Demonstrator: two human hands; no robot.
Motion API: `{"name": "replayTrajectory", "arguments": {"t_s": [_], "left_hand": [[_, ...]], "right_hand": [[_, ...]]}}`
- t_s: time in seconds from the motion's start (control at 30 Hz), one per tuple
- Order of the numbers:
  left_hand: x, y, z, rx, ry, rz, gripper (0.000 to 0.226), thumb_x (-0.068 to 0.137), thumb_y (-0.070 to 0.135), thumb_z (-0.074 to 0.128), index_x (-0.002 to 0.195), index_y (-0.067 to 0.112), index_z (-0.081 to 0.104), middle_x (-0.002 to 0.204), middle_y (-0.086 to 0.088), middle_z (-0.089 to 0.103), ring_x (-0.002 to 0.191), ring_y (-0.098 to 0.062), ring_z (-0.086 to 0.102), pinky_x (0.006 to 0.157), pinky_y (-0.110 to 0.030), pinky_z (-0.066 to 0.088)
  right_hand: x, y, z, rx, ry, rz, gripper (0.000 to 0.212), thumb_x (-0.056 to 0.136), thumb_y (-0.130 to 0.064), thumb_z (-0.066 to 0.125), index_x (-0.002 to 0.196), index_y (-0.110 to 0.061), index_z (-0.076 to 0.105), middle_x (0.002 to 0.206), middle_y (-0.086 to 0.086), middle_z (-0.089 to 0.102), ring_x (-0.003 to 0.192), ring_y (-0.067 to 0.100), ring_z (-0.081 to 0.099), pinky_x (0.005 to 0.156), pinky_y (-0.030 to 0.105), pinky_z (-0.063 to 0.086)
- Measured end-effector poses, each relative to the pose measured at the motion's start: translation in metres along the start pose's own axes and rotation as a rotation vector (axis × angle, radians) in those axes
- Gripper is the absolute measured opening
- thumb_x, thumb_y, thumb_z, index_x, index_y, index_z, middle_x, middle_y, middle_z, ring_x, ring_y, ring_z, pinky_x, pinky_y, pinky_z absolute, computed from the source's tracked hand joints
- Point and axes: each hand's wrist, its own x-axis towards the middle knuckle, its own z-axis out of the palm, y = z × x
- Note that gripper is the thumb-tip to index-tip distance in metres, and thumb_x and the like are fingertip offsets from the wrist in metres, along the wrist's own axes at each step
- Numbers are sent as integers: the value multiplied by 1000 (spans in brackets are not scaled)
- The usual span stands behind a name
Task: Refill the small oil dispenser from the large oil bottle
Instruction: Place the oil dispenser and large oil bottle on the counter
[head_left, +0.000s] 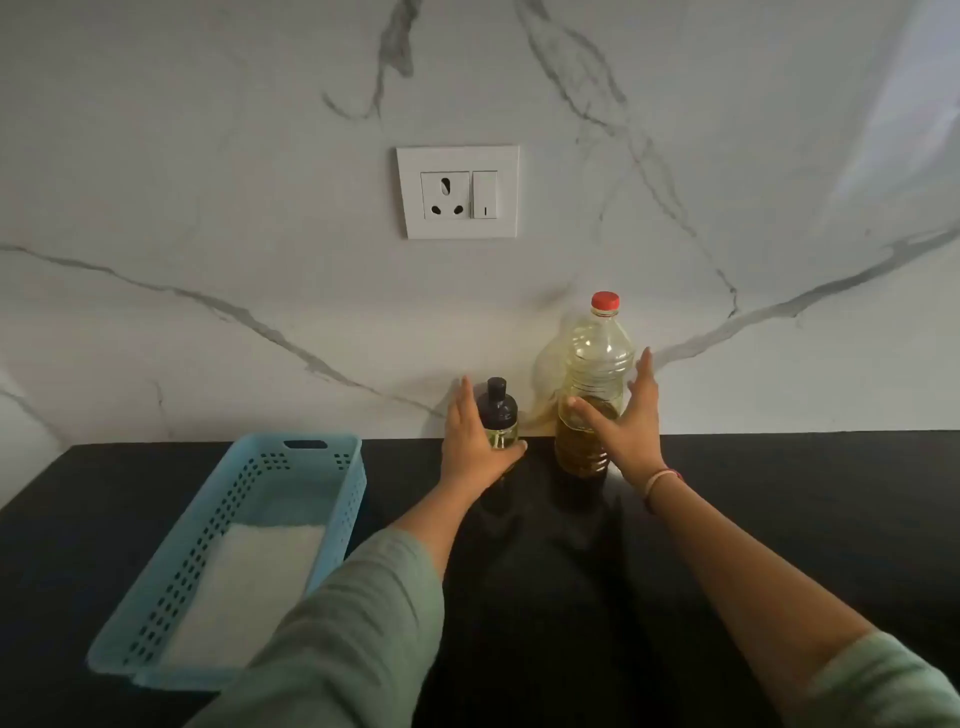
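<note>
The small oil dispenser (500, 408), clear glass with a black cap, stands at the back of the black counter against the marble wall. My left hand (470, 452) is spread around its left side, fingers straight up and thumb reaching across the front of its base. Just to the right stands the large clear oil bottle (597, 358), upright, with a red cap and oil filling its lower part. My right hand (631, 431) is spread around the bottle's right side, fingers straight and thumb across its front. Neither hand has closed its fingers.
A light blue perforated plastic basket (353, 493) lies on the counter (779, 493) at the left, with a white cloth or pad (244, 587) inside. A white socket and switch plate (457, 192) is on the wall above the bottles.
</note>
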Motion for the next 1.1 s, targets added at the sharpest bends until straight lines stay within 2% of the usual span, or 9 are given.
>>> {"name": "replayTrajectory", "arguments": {"t_s": [0.1,0.17,0.23,0.33,0.5,0.63,0.7,0.9,1.1], "left_hand": [[7,-3,8,-195,93,-180,113,57,40,91,148,26,25,151,-2,35,140,-26,32,112,-49,33],[11,-7,14,-265,122,-189,102,52,39,93,138,29,40,139,2,50,132,-24,43,107,-47,39],[13,-11,18,-286,144,-185,94,50,36,94,131,31,46,131,5,55,126,-21,48,104,-44,42],[15,-14,22,-310,145,-202,88,52,34,93,129,28,50,123,8,57,120,-18,51,99,-37,42],[11,-7,26,-377,127,-217,75,60,20,91,125,19,54,109,11,57,102,-7,49,88,-25,38],[11,-7,25,-346,135,-211,72,65,18,88,128,20,53,112,10,58,105,-7,50,89,-24,38],[10,-6,23,-313,126,-192,70,66,19,87,128,20,54,112,10,59,104,-6,49,88,-23,38],[-9,-5,14,-252,99,-207,58,69,23,85,120,17,57,113,2,63,112,-21,58,85,-25,40],[-41,-2,0,-244,89,-240,62,71,23,84,124,18,55,122,0,61,119,-23,55,91,-28,39]], "right_hand": [[5,-2,6,151,31,74,124,54,-71,73,149,-35,3,154,-2,23,140,21,28,112,50,31],[9,0,10,179,15,61,124,52,-70,76,149,-35,6,152,-5,27,138,18,31,111,49,33],[15,4,13,176,8,48,121,53,-68,79,147,-36,10,150,-8,32,136,17,35,108,50,37],[20,9,15,172,4,38,117,53,-64,82,146,-35,16,145,-8,37,133,17,40,106,50,40],[18,13,20,212,6,24,101,55,-52,85,137,-36,29,133,-14,48,123,11,48,102,37,44],[15,13,23,188,44,44,79,63,-38,85,127,-32,38,119,-13,52,111,10,52,97,34,47],[16,13,23,172,54,49,73,64,-38,84,123,-30,42,117,-9,55,109,13,54,95,34,49],[6,7,16,181,36,57,68,63,-36,84,118,-33,43,111,-11,57,102,10,58,86,24,49],[-24,-3,-2,212,29,78,69,63,-27,85,118,-31,42,112,-9,55,102,9,55,81,16,43]]}}
